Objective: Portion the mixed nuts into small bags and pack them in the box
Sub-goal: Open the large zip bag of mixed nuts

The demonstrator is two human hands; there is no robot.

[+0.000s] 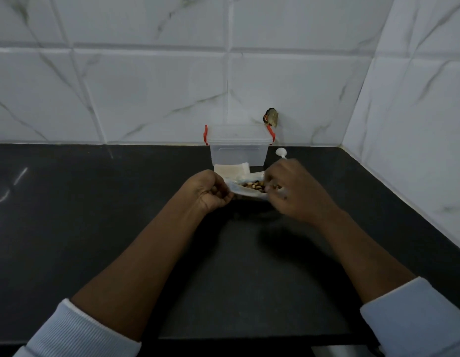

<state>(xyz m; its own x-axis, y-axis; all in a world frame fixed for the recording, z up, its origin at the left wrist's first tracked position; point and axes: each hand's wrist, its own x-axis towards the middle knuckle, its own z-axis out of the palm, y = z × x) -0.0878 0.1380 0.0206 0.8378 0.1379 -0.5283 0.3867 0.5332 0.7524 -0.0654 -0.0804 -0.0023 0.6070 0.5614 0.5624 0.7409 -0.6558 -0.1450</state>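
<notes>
A clear plastic bag of mixed nuts lies on the black counter between my hands. My left hand grips the bag's left edge with curled fingers. My right hand, blurred, has its fingers curled at the bag's right side over the nuts; what they hold is hidden. Behind the bag lies a small stack of empty clear bags. A clear plastic box with red clips stands at the wall, its lid on.
A white plastic spoon lies right of the box, partly behind my right hand. Marble-tiled walls close the counter at the back and right. A dark patch marks the wall above the box.
</notes>
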